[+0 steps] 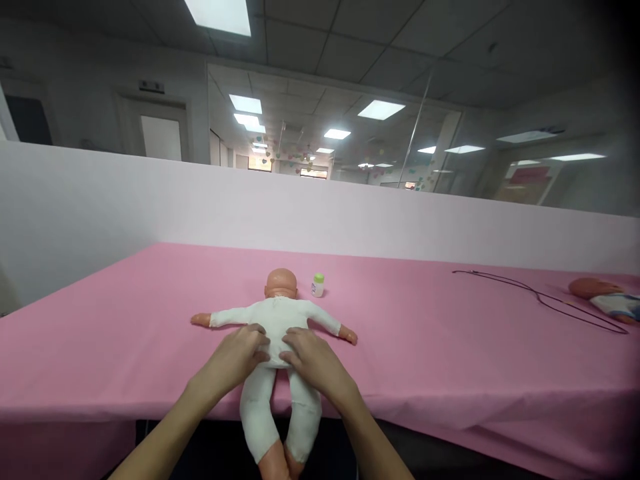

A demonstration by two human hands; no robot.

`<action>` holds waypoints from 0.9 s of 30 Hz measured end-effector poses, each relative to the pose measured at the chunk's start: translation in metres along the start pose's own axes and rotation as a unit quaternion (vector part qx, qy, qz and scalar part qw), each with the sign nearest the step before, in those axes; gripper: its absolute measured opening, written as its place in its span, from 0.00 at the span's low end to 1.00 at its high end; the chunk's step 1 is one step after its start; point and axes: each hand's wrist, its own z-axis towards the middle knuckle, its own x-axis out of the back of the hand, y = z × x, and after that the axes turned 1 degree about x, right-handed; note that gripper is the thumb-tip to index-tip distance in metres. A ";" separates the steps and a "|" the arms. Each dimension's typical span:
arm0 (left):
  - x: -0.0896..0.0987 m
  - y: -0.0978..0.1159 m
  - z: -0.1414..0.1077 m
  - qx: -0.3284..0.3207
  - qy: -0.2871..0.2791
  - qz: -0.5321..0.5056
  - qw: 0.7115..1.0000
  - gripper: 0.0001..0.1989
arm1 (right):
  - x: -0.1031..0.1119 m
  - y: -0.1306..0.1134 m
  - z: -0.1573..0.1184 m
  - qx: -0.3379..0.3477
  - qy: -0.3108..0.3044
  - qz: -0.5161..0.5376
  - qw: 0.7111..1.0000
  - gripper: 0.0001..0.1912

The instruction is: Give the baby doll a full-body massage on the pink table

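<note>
White-clothed baby doll [281, 315] lying face down on a pink-draped bench [410, 327], legs overhanging the near edge, with the left hand [241, 355] and right hand [314, 357] resting on its lower back, each grip wide and unclenched, so a backward tug might slide it off.

Light is cast from a ceiling panel [220, 13], burnt out to flat white; smaller bright patches are seen in the glass [300, 110]. The ceiling [380, 33] is left dim and grey, while the cloth [400, 320] is evenly lit, with soft shadows thrown beside the doll [281, 313]. The upper right corner is blacked out, and the right edge is blurred.
</note>
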 end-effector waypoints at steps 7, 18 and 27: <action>-0.026 0.036 -0.006 0.075 -0.045 0.112 0.990 0.17 | -0.037 -0.026 0.005 -0.062 -0.022 -0.159 0.985 0.16; 0.003 0.006 0.007 0.085 0.062 -0.007 0.994 0.16 | -0.016 0.036 -0.019 -0.150 0.117 0.155 0.969 0.11; -0.035 -0.003 0.105 0.144 0.042 -0.079 0.985 0.42 | -0.025 0.035 -0.009 -0.109 0.029 0.506 0.855 0.27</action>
